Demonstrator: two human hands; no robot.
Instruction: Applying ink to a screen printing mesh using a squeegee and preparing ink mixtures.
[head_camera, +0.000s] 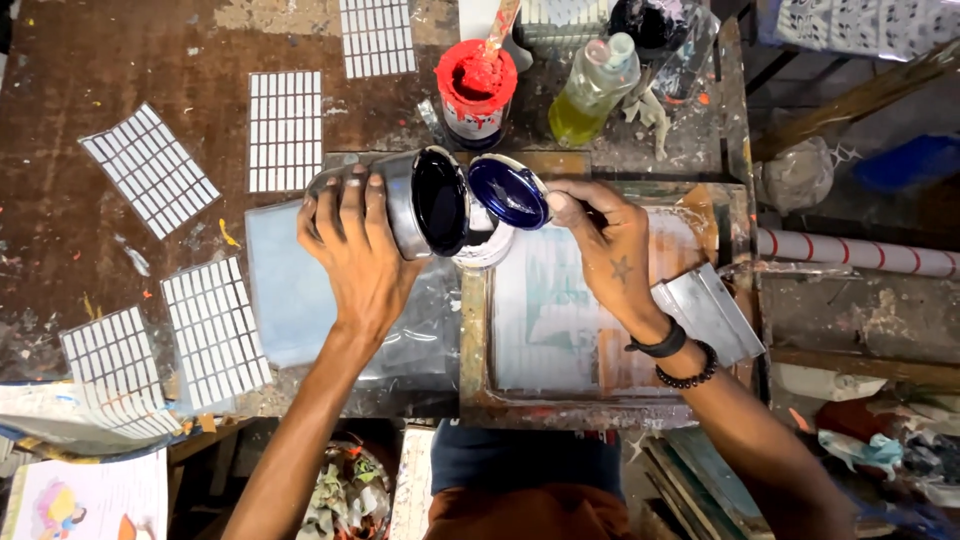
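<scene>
With our left hand (352, 245) gripping the tilted tin (425, 203) at frame centre and our right hand (605, 245) gripping something unseen, dark ink could slop past the cup (487, 243) onto the screen (570, 310).

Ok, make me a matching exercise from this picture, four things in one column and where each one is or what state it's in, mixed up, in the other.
Things:
1. metal can
2. red paint pot
3. yellow bottle
4. blue lid

Place or state:
A. stands open at the back with a stick in it
B. tipped on its side in the left hand
C. capped, right of the red pot
D. held at the right hand's fingertips

Pairs: 1-B, 2-A, 3-C, 4-D
</scene>
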